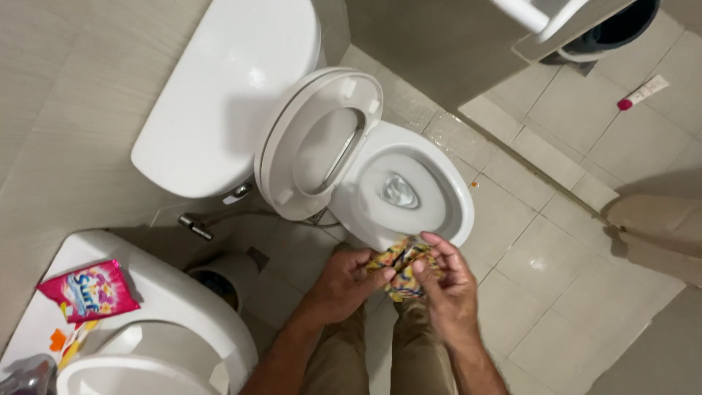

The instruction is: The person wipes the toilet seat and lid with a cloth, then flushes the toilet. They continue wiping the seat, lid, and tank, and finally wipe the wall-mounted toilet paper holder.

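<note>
My left hand [344, 281] and my right hand [447, 281] both grip a small yellow, multicoloured sachet [402, 263] between them, fingers pinched at its top edge. The sachet hangs just in front of the rim of a white toilet bowl [439, 183]. The toilet's seat and lid [318, 143] stand raised against the white cistern [219, 88]. Water shows at the bottom of the bowl. My legs in tan trousers are below the hands.
A white washbasin [168, 322] sits at lower left, with a pink sachet [89, 290] on its ledge. A hose fitting [196, 227] runs along the wall. A white tube with a red cap [642, 93] lies on the tiled floor near a dark bin [614, 29].
</note>
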